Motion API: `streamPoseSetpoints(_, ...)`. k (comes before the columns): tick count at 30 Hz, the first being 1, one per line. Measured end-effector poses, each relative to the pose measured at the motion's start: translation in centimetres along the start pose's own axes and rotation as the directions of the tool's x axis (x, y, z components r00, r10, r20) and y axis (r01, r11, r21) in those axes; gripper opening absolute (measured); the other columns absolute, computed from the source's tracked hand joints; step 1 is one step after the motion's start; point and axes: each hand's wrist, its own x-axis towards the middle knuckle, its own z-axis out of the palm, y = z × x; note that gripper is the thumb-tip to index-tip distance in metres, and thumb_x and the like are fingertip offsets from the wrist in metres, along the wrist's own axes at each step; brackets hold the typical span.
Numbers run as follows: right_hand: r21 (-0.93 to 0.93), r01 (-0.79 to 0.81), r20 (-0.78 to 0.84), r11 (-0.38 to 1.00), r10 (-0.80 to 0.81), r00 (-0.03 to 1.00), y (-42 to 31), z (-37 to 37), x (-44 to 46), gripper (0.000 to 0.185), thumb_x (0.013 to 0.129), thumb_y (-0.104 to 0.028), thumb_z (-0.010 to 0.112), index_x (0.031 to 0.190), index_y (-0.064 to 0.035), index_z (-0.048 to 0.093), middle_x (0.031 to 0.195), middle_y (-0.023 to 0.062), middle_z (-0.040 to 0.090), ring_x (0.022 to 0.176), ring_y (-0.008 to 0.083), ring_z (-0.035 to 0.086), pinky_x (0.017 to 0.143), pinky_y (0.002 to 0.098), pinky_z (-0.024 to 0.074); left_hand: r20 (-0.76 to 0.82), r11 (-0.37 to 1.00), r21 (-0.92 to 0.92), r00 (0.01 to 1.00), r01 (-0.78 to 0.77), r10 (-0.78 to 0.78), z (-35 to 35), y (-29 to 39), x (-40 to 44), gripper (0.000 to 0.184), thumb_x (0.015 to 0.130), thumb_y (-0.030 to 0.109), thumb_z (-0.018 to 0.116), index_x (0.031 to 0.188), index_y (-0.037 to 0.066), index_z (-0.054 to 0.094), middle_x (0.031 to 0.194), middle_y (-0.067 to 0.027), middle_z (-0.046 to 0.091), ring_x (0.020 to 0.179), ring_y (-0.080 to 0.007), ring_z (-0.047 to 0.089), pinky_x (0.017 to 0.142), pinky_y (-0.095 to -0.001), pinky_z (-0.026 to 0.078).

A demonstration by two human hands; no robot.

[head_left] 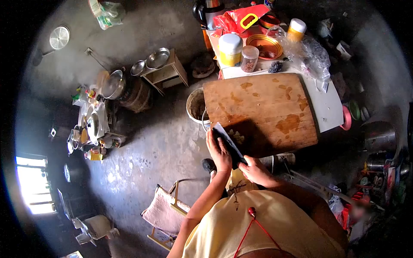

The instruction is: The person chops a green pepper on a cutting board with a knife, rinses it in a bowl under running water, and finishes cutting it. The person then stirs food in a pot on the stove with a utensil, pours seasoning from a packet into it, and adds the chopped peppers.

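A wide dark blade (pixel 229 144) is held at the near left corner of the wooden cutting board (pixel 262 103). My left hand (pixel 219 150) lies along the blade's left side with its fingers stretched out. At the blade's near end my right hand (pixel 254 170) is closed round it, the thumb on top; the handle is hidden. Small pale chopped pieces (pixel 236 136) lie on the board just right of the blade, partly in shadow. Wet patches mark the board's surface.
Behind the board, a white table (pixel 328 105) holds an orange bowl (pixel 264 46), yellow-and-white jars (pixel 230 49), a red bag (pixel 241 19) and clear plastic (pixel 307 53). A white bucket (pixel 195 104) stands left of the board. A padded chair (pixel 165 211) is at the lower left.
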Motion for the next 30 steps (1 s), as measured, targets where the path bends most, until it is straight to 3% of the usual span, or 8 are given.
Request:
streamPoseSetpoints(4, -0.310, 0.321, -0.111, 0.895, -0.369, 0.923, -3.3, 1.0, -0.1, 0.020, 0.084, -0.015, 0.054, 0.079, 0.0025, 0.046, 0.058, 0.0193, 0.052, 0.052, 0.0339, 0.054, 0.048, 0.0399, 0.0422, -0.073, 0.944, -0.280, 0.976, 0.175, -0.203, -1.0, 0.0, 0.6, 0.037, 0.094, 0.016, 0.040, 0.128, 0.003, 0.043, 0.134, -0.0134, 0.039, 0.125, -0.0252, 0.034, 0.104, -0.0335, 0.024)
streamPoseSetpoints(5, -0.251, 0.205, -0.007, 0.946, -0.214, 0.977, -5.1, 0.7, -0.3, 0.020, 0.082, -0.015, 0.056, 0.080, 0.0035, 0.048, 0.067, 0.0254, 0.053, 0.064, 0.0426, 0.054, 0.054, 0.0428, 0.0430, -0.100, 0.903, -0.381, 0.962, 0.200, -0.255, -1.1, 0.4, 1.0, 0.038, 0.095, 0.019, 0.040, 0.129, 0.003, 0.043, 0.133, -0.0117, 0.041, 0.123, -0.0226, 0.037, 0.103, -0.0318, 0.026)
streamPoseSetpoints(8, -0.375, 0.384, -0.193, 0.843, -0.477, 0.858, -6.4, 2.0, 0.0, 0.018, 0.080, -0.015, 0.056, 0.081, 0.0014, 0.048, 0.064, 0.0248, 0.053, 0.062, 0.0421, 0.054, 0.052, 0.0444, 0.0419, -0.073, 0.731, -0.648, 0.937, 0.216, -0.342, -1.4, 2.8, 3.2, 0.038, 0.095, 0.020, 0.042, 0.130, 0.005, 0.043, 0.127, -0.0088, 0.047, 0.115, -0.0181, 0.044, 0.098, -0.0298, 0.032)
streamPoseSetpoints(9, -0.448, 0.272, -0.063, 0.852, -0.333, 0.941, -8.0, 1.0, 0.0, 0.031, 0.080, -0.015, 0.058, 0.106, 0.0013, 0.052, 0.074, 0.0201, 0.059, 0.062, 0.0372, 0.058, 0.055, 0.0401, 0.0476, -0.069, 0.671, -0.712, 0.931, 0.206, -0.358, -2.0, 6.1, 4.0, 0.036, 0.095, 0.020, 0.042, 0.128, 0.006, 0.046, 0.125, -0.0080, 0.049, 0.110, -0.0164, 0.047, 0.095, -0.0297, 0.037)
streamPoseSetpoints(16, -0.489, 0.291, -0.305, 0.822, -0.474, 0.826, -12.6, -0.9, -0.2, 0.016, 0.081, -0.016, 0.056, 0.088, -0.0036, 0.050, 0.058, 0.0196, 0.054, 0.058, 0.0389, 0.056, 0.049, 0.0433, 0.0428, 0.044, 0.247, -0.963, 0.967, 0.108, -0.252, -0.6, 8.2, 8.1, 0.039, 0.091, 0.024, 0.046, 0.127, 0.008, 0.045, 0.125, -0.0054, 0.049, 0.114, -0.0198, 0.045, 0.100, -0.0352, 0.032)
streamPoseSetpoints(21, -0.121, 0.131, -0.218, 0.984, -0.155, 0.964, -12.6, -3.0, -1.0, 0.015, 0.089, -0.015, 0.050, 0.081, -0.0056, 0.043, 0.051, 0.0034, 0.049, 0.041, 0.0108, 0.049, 0.036, 0.0251, 0.0371, 0.460, -0.310, -0.872, 0.853, 0.380, -0.247, 0.5, 6.8, 8.0, 0.034, 0.088, 0.026, 0.051, 0.119, 0.012, 0.054, 0.119, -0.0004, 0.055, 0.111, -0.0182, 0.049, 0.096, -0.0354, 0.038)
streamPoseSetpoints(23, 0.223, 0.027, -0.148, 0.974, 0.007, 0.989, -13.3, -3.3, -1.7, 0.014, 0.092, -0.015, 0.047, 0.083, -0.0060, 0.041, 0.055, 0.0003, 0.047, 0.038, 0.0071, 0.044, 0.034, 0.0212, 0.0350, 0.571, -0.398, -0.794, 0.789, 0.460, -0.227, 0.9, 6.4, 7.7, 0.030, 0.090, 0.026, 0.050, 0.115, 0.012, 0.056, 0.115, 0.0000, 0.058, 0.107, -0.0176, 0.052, 0.094, -0.0354, 0.040)
streamPoseSetpoints(30, 0.294, -0.009, -0.144, 0.956, 0.054, 0.988, -10.0, -4.2, -3.2, 0.013, 0.092, -0.018, 0.049, 0.087, -0.0091, 0.041, 0.053, -0.0008, 0.046, 0.035, 0.0069, 0.042, 0.030, 0.0213, 0.0316, 0.619, -0.490, -0.744, 0.744, 0.454, -0.250, 1.8, 4.6, 5.4, 0.030, 0.089, 0.013, 0.050, 0.118, 0.008, 0.053, 0.115, -0.0072, 0.056, 0.110, -0.0205, 0.051, 0.094, -0.0330, 0.043)
